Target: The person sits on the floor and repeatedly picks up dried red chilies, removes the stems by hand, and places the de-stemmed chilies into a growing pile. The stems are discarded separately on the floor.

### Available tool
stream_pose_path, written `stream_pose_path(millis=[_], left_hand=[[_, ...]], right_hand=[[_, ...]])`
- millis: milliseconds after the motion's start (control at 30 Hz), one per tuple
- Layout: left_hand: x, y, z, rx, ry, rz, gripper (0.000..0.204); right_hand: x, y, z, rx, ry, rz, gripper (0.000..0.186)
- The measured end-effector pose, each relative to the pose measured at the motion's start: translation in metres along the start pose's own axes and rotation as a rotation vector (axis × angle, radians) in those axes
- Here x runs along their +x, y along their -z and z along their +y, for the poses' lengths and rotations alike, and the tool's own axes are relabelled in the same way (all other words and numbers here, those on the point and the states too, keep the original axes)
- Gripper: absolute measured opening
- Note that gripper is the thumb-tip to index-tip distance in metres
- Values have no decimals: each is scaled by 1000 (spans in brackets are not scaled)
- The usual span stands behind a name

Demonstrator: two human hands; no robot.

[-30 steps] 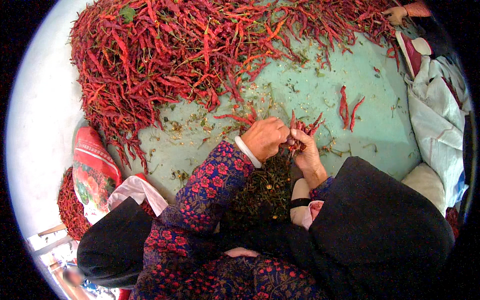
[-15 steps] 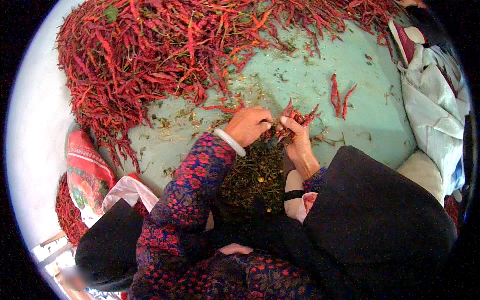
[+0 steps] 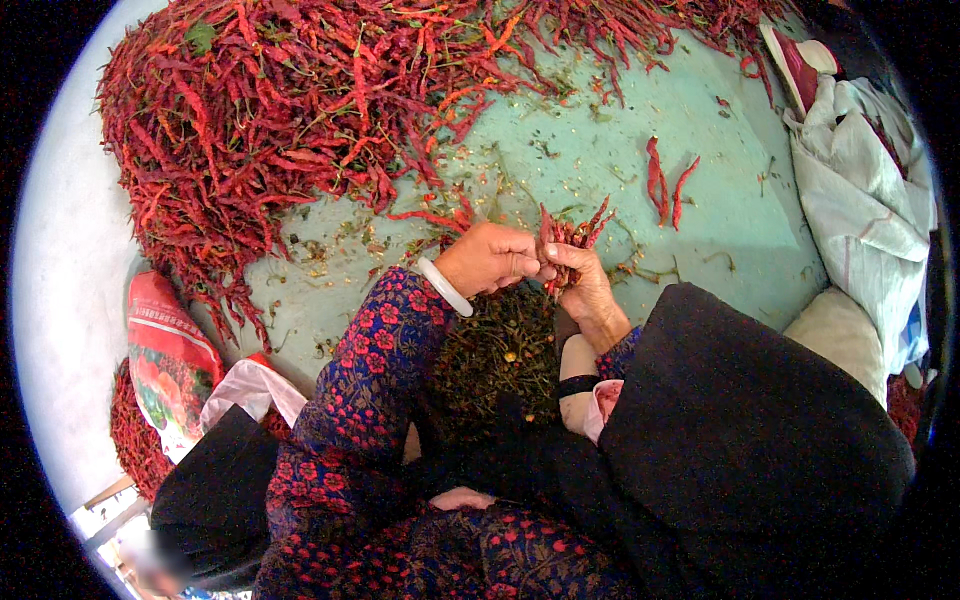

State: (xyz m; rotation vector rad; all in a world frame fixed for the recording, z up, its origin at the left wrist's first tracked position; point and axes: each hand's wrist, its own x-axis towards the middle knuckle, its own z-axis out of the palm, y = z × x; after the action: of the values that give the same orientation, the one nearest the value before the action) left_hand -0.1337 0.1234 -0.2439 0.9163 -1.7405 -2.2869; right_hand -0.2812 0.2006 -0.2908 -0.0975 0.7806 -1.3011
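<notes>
Holding red peppers [image 3: 572, 236] in right hand [image 3: 587, 288], apparently bunched for one-handed control. Pinching with left hand [image 3: 486, 258] alongside; cannot tell on what.

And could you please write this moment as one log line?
left hand: closed, contents unclear; right hand: holding red chili bunch; near: stem heap, two loose red chilies, red chili pile

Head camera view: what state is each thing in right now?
Left hand: fingers curled shut, fingertips near the right hand's; anything pinched is hidden
Right hand: closed on a bunch
Bunch of red chilies: held, tips sticking out
Chili pile: heaped loosely
Two loose chilies: lying apart from the pile
Stem heap: loose, tangled
White sack: creased
White bracelet: worn on left wrist
</notes>
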Motion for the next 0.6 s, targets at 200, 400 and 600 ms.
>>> stream_pose_path(millis=[200, 400, 600], left_hand=[[-2, -2, -15, -424, 58, -177, 23], [4, -23, -12, -671, 49, -89, 23], [-35, 40, 45, -192, 149, -109, 18]], right_hand=[[-5, 15, 4, 59, -38, -188, 13], [1, 6, 10, 224, 37, 92, 20], [3, 9, 2, 418, 24, -317, 35]])
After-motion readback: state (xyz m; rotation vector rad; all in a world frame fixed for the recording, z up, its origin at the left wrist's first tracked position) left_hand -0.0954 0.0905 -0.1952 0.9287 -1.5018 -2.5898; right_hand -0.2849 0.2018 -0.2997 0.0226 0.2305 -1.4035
